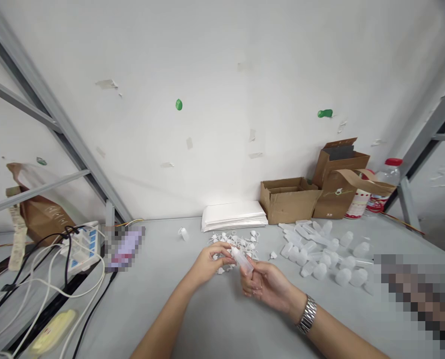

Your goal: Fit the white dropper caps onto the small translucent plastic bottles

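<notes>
A small translucent squeeze bottle (244, 262) is tilted in my right hand (265, 285), its top pointing up and left. The fingers of that hand are wrapped round the lower part of the bottle. At the bottle's top, the fingers of my left hand (209, 263) close on a small white cap (234, 250). Just behind both hands lies a pile of loose white caps (250, 242), partly hidden by the fingers. One single cap (273, 255) lies to its right. Many uncapped translucent bottles (322, 269) are strewn to the right of my right hand.
A small bottle (184, 234) with its cap stands apart at the left. White flat packs (233, 217), an open cardboard box (292, 207) and a brown bag (333, 194) line the wall. Cables and a power strip (82, 249) crowd the left side. Blurred patches hide parts of the table.
</notes>
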`<action>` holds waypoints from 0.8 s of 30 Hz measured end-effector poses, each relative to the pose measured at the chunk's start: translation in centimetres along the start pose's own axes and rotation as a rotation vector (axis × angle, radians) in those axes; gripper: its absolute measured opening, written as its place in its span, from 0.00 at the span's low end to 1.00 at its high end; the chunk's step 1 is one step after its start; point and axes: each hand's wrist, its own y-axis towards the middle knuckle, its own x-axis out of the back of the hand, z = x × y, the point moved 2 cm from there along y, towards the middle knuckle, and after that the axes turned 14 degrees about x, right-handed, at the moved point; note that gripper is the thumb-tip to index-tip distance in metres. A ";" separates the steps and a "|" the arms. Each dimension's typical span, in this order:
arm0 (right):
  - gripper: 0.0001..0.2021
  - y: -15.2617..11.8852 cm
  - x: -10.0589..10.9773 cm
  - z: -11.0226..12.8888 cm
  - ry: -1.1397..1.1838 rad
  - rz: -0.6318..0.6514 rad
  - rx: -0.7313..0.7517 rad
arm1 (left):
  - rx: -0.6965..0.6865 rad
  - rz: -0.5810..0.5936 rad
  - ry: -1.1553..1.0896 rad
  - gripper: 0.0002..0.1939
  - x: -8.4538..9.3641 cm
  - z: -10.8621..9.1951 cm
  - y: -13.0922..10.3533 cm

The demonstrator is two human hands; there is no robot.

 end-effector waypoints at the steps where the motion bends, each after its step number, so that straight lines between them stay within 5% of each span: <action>1: 0.14 0.0 0.1 0.1 0.007 -0.012 0.017 | 0.001 -0.029 0.011 0.03 0.1 0.1 0.0; 10: 0.17 0.5 0.8 0.8 -0.244 -0.092 0.205 | 0.085 -0.115 -0.141 0.08 0.8 0.1 0.4; 14: 0.19 0.1 0.9 1.0 -0.996 -0.130 0.371 | 0.166 -0.216 -0.418 0.13 1.2 0.6 0.6; 18: 0.10 -0.3 0.5 0.7 -1.859 0.024 0.742 | 0.250 -0.241 -0.653 0.17 0.9 1.7 0.9; 24: 0.06 -0.2 0.5 0.3 -2.264 0.161 0.909 | 0.312 -0.215 -0.728 0.09 0.5 2.3 1.1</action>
